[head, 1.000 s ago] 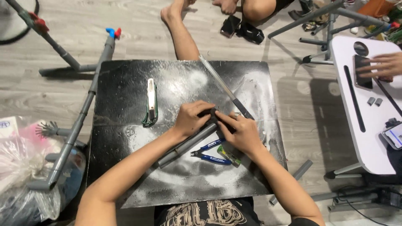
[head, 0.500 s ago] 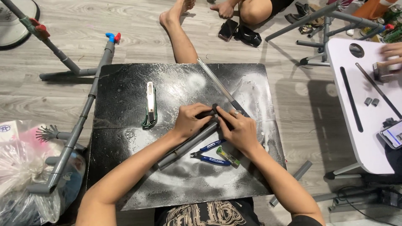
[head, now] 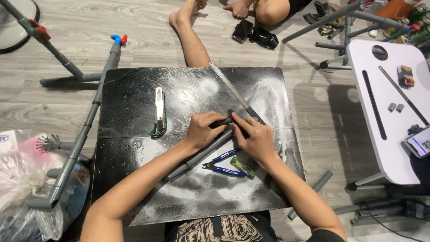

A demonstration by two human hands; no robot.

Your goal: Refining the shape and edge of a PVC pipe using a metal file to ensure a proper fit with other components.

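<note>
I see a dusty black board point(head: 134, 89) on the wood floor point(head: 148, 31), carrying a cutter point(head: 158, 112) at nine o'clock, a ruler point(head: 230, 89) at one, a grey pipe point(head: 197, 157) centrally, and pliers point(head: 224, 163) at five.
</note>
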